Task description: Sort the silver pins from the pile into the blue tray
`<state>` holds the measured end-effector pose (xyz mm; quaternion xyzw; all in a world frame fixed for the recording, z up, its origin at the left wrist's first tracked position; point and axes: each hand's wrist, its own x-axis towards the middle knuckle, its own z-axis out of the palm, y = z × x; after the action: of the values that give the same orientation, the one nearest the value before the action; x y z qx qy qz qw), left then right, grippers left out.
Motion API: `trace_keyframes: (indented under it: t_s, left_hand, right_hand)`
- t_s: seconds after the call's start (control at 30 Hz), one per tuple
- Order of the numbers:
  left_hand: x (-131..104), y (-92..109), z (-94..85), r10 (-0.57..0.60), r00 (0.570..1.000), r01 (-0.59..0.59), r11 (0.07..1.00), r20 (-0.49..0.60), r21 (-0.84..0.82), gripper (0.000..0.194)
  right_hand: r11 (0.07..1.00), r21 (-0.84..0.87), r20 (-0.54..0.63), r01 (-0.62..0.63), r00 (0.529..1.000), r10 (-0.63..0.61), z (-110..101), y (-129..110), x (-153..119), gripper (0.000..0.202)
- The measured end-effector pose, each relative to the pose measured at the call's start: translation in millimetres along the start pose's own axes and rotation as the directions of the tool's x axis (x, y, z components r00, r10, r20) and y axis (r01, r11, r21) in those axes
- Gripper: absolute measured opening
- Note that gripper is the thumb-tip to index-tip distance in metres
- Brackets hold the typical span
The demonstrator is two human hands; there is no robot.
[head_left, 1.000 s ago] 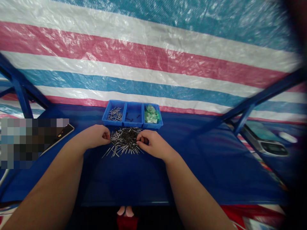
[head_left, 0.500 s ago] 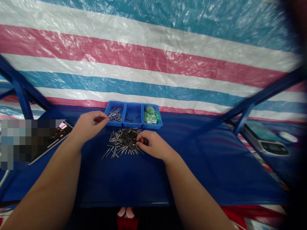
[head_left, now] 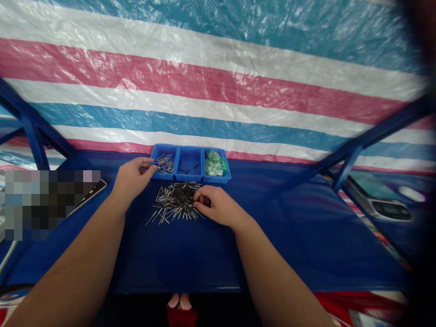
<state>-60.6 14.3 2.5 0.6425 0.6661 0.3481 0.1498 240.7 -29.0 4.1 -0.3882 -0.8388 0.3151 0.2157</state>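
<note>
A loose pile of thin metal rods (head_left: 179, 200), some silvery and some dark, lies on the blue table in front of three blue bins. My left hand (head_left: 134, 178) is at the near left corner of the left bin (head_left: 165, 176); its thumb and forefinger are apart, with nothing visible between them. Silvery rods (head_left: 165, 163) lie in that bin. At the right side of the pile, my right hand (head_left: 220, 204) has curled fingers, thumb close to forefinger. Whatever its fingertips hold is too small to make out.
The middle bin (head_left: 190, 178) contains a few dark rods, and the right bin (head_left: 226, 178) crumpled green plastic bags (head_left: 215, 163). A digital scale (head_left: 391, 210) stands at the right. Blue metal braces (head_left: 347, 168) rise at both sides, before a striped tarp (head_left: 218, 81).
My left thumb and forefinger have parted, and that hand has shifted slightly right at the left bin. My right hand stays at the pile, nearly unmoved.
</note>
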Motion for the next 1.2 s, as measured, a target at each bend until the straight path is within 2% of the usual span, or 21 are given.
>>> trace_keyframes:
  t_s: [0.07,0.17,0.27,0.33,0.4,0.5,0.57,0.63,0.87,1.2]
  left_hand:
    - [-0.5,-0.4,-0.4,-0.001,1.0,0.001,1.0,0.003,-0.006,0.039]
    - [-3.3,4.9,-7.9,0.073,0.997,-0.074,0.997,0.027,0.032,0.029]
    - [-7.0,13.6,-19.8,0.168,0.981,-0.174,0.983,0.101,0.057,0.025]
    - [-8.8,18.0,-26.5,0.199,0.957,-0.218,0.973,0.213,0.071,0.024]
    - [-10.1,20.1,-30.4,0.185,0.909,-0.233,0.969,0.373,0.086,0.023]
    - [-12.6,19.3,-30.3,0.12,0.804,-0.213,0.972,0.582,0.094,0.025]
    - [-15.0,17.6,-27.4,0.096,0.745,-0.198,0.977,0.66,0.081,0.028]
    - [-17.2,16.3,-23.5,0.098,0.714,-0.201,0.977,0.693,0.07,0.032]
    - [-17.7,14.7,-14.9,0.093,0.686,-0.223,0.971,0.722,0.087,0.021]
    - [-18.3,16.7,-11.7,0.117,0.72,-0.244,0.965,0.684,0.092,0.015]
  right_hand:
    - [1.0,0.002,0.0,0.003,1.0,-0.003,0.4,0.5,0.0,0.005]
    - [1.0,0.006,-0.005,0.002,1.0,-0.002,1.1,1.3,-0.2,0.006]
    - [1.0,0.009,-0.008,-0.005,1.0,0.005,1.3,1.5,-0.4,0.007]
    - [1.0,0.012,-0.01,-0.006,1.0,0.007,1.3,1.1,-0.5,0.007]
    - [1.0,0.013,-0.008,-0.007,1.0,0.007,1.2,0.5,-0.4,0.008]
    - [1.0,0.012,-0.004,-0.016,1.0,0.017,1.1,-0.3,-0.2,0.008]
    - [1.0,0.011,-0.004,-0.027,1.0,0.027,1.2,-0.6,-0.1,0.008]
    - [0.999,0.012,-0.002,-0.031,1.0,0.031,1.3,-0.9,0.0,0.008]
    - [0.999,0.005,0.003,-0.036,0.999,0.036,1.8,-1.4,0.5,0.007]
    - [1.0,0.014,0.0,-0.028,1.0,0.028,2.4,0.2,0.4,0.008]
